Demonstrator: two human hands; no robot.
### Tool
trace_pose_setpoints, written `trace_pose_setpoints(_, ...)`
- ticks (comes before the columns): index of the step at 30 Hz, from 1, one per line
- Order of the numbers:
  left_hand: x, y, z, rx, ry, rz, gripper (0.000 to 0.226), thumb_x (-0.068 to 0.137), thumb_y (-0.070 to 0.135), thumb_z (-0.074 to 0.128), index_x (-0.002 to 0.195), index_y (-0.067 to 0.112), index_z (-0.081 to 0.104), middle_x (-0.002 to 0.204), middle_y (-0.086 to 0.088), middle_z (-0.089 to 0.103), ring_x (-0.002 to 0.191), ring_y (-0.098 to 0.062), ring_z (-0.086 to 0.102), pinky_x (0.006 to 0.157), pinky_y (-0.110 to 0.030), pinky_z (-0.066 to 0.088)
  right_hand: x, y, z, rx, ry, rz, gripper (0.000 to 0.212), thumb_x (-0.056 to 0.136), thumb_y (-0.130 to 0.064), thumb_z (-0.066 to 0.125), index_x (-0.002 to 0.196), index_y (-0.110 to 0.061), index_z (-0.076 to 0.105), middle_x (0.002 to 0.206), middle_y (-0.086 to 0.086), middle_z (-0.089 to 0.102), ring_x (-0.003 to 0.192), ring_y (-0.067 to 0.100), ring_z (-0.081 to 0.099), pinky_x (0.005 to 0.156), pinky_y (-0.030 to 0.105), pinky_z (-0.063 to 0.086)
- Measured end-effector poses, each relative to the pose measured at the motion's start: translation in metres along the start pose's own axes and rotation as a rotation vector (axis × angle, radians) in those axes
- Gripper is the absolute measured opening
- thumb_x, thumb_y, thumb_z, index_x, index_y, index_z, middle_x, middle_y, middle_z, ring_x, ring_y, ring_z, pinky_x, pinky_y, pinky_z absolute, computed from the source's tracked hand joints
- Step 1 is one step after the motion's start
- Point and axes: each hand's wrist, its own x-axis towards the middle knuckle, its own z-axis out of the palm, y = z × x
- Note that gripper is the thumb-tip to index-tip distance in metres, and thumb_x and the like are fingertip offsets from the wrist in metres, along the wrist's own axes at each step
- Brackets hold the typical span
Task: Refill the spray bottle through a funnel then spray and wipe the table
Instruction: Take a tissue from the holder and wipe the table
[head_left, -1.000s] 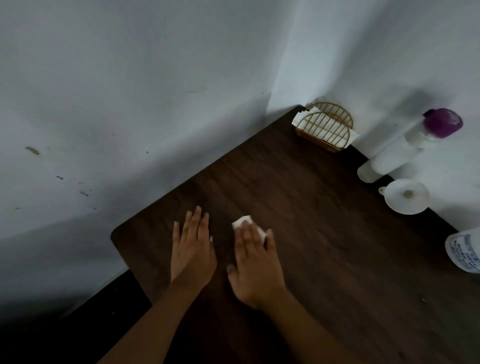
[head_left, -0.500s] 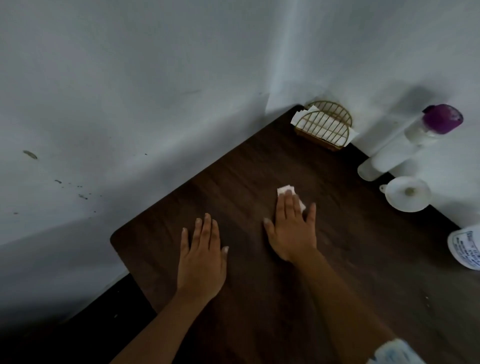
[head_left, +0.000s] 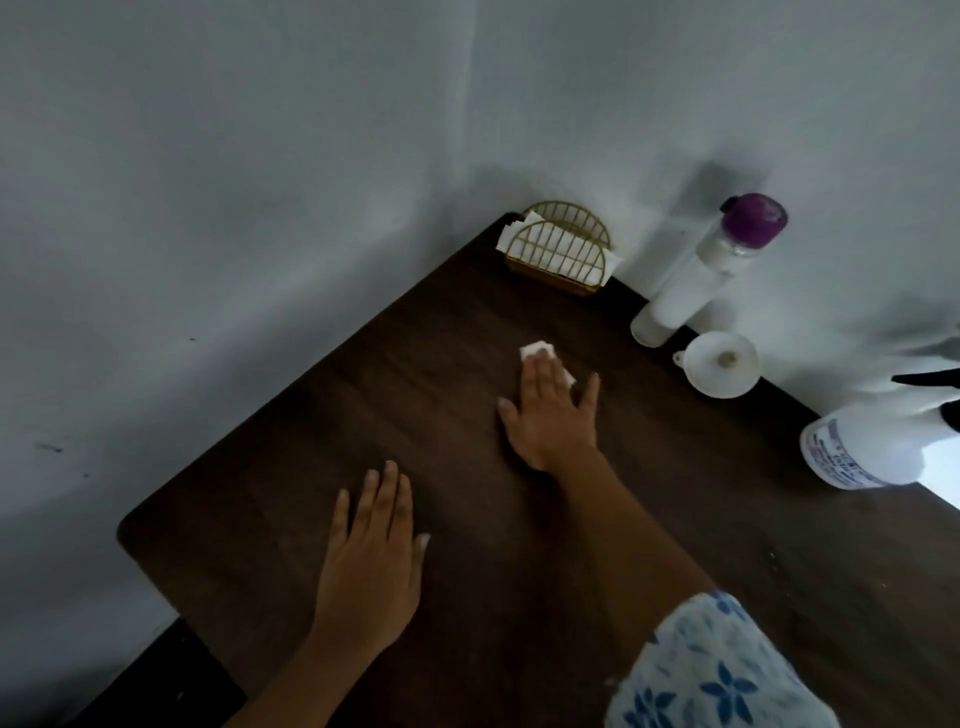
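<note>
Your dark wooden counter (head_left: 415, 395) fills the lower right of the frame, set into a corner of pale grey wall (head_left: 260, 182); the light is dim.

Near the centre of the frame, a little right, a small white tissue (head_left: 535, 351) lies on the counter. Your right hand (head_left: 550, 415) presses on it with straight, spread fingers; nothing is curled round it, and only its far edge and one corner show past your fingertips. Your left hand (head_left: 371, 566) lies flat on the bare wood at lower centre, palm down, fingers straight and close together, well apart from the tissue and holding nothing. A white sleeve (head_left: 717, 670) with a blue flower print covers your right arm at the bottom right.

The white spray bottle (head_left: 857, 447) stands at the right edge of the frame, partly cut off; its label faces you and its top is blurred. Above and to its left, by the wall, the white funnel (head_left: 722, 364) sits on the counter with its round mouth towards you. Just beside it, at upper right, a tall pale bottle (head_left: 696, 275) with a purple cap stands against the wall. In the counter's far corner, upper centre, a gold wire holder (head_left: 558, 254) keeps white napkins upright.
</note>
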Motion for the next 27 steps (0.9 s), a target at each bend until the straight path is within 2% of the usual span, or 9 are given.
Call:
trace_pose_setpoints(3,-0.006,0.017,0.003,0.006,-0.008,0.111,0.063,0.096,0.042,0.01,0.135,0.001,0.037,0.144,-0.016,0.038,0.133,-0.031,0.037,0.111,-0.044,0.007,-0.043,0.037,0.01,0.031,-0.011,0.127,0.078,0.088,-0.064,0.005,0.147,-0.017,-0.014,0.156,0.005,-0.018,0.144,0.018,-0.015,0.11,0.057,-0.017)
trace_pose_setpoints(5,-0.007,0.028,0.004,0.001,-0.007,0.156,0.06,0.091,0.041,0.024,0.134,0.001,0.039,0.144,-0.015,0.039,0.133,-0.03,0.037,0.111,-0.045,0.01,-0.084,0.034,0.021,0.045,0.01,0.141,0.081,0.084,-0.065,0.0,0.146,-0.015,-0.016,0.156,0.007,-0.018,0.143,0.018,-0.016,0.11,0.054,-0.018)
trace_pose_setpoints(9,-0.003,0.038,0.004,-0.011,0.006,0.167,0.059,0.088,0.037,0.03,0.134,0.001,0.039,0.144,-0.016,0.039,0.133,-0.03,0.037,0.111,-0.044,0.012,-0.133,-0.016,0.032,0.101,0.027,-0.025,0.079,0.087,-0.06,0.007,0.147,-0.011,-0.006,0.156,0.009,-0.011,0.143,0.021,-0.016,0.107,0.05,-0.023)
trace_pose_setpoints(13,-0.002,0.041,0.005,0.018,0.014,0.156,0.059,0.087,0.038,0.029,0.132,0.001,0.042,0.142,-0.017,0.042,0.132,-0.029,0.037,0.11,-0.045,0.018,-0.09,-0.018,0.021,0.034,0.031,-0.192,0.069,0.092,-0.055,0.01,0.148,-0.017,-0.005,0.158,0.004,-0.008,0.144,0.016,-0.013,0.107,0.054,-0.021)
trace_pose_setpoints(15,-0.003,0.042,0.005,0.039,0.022,0.136,0.061,0.089,0.039,0.027,0.133,0.0,0.04,0.142,-0.017,0.04,0.133,-0.03,0.037,0.109,-0.046,0.019,-0.059,0.004,0.012,0.025,0.02,-0.145,0.066,0.095,-0.052,0.015,0.148,-0.019,-0.005,0.158,0.001,-0.009,0.144,0.013,-0.012,0.107,0.057,-0.018)
trace_pose_setpoints(18,-0.007,0.045,0.005,0.054,0.016,0.102,0.061,0.091,0.04,0.023,0.134,0.0,0.038,0.143,-0.017,0.039,0.134,-0.03,0.036,0.109,-0.046,0.017,-0.046,0.047,0.004,0.071,-0.033,0.026,0.066,0.095,-0.052,0.015,0.148,-0.018,-0.007,0.158,0.001,-0.012,0.144,0.013,-0.012,0.107,0.058,-0.017)
trace_pose_setpoints(23,-0.019,0.047,0.007,0.052,0.017,0.079,0.069,0.095,0.043,0.0,0.135,0.0,0.037,0.144,-0.017,0.037,0.134,-0.03,0.034,0.11,-0.045,0.015,-0.117,0.07,0.023,0.131,-0.001,0.173,0.072,0.093,-0.055,0.013,0.148,-0.014,-0.009,0.157,0.007,-0.011,0.144,0.017,-0.011,0.111,0.052,-0.014)
trace_pose_setpoints(25,-0.025,0.048,0.008,0.043,0.024,0.056,0.069,0.095,0.043,0.0,0.135,0.0,0.036,0.144,-0.017,0.038,0.134,-0.03,0.035,0.11,-0.044,0.014,-0.155,0.045,0.034,0.149,0.065,0.117,0.077,0.088,-0.057,0.011,0.149,-0.012,-0.005,0.157,0.009,-0.007,0.145,0.02,-0.008,0.113,0.046,-0.012)
trace_pose_setpoints(27,-0.032,0.049,0.01,0.035,0.032,0.045,0.063,0.096,0.04,0.009,0.135,0.0,0.037,0.143,-0.018,0.038,0.134,-0.03,0.035,0.109,-0.044,0.015,-0.178,0.011,0.04,0.183,0.065,-0.047,0.079,0.086,-0.056,0.018,0.149,-0.013,-0.003,0.157,0.009,-0.007,0.145,0.021,-0.01,0.112,0.042,-0.013)
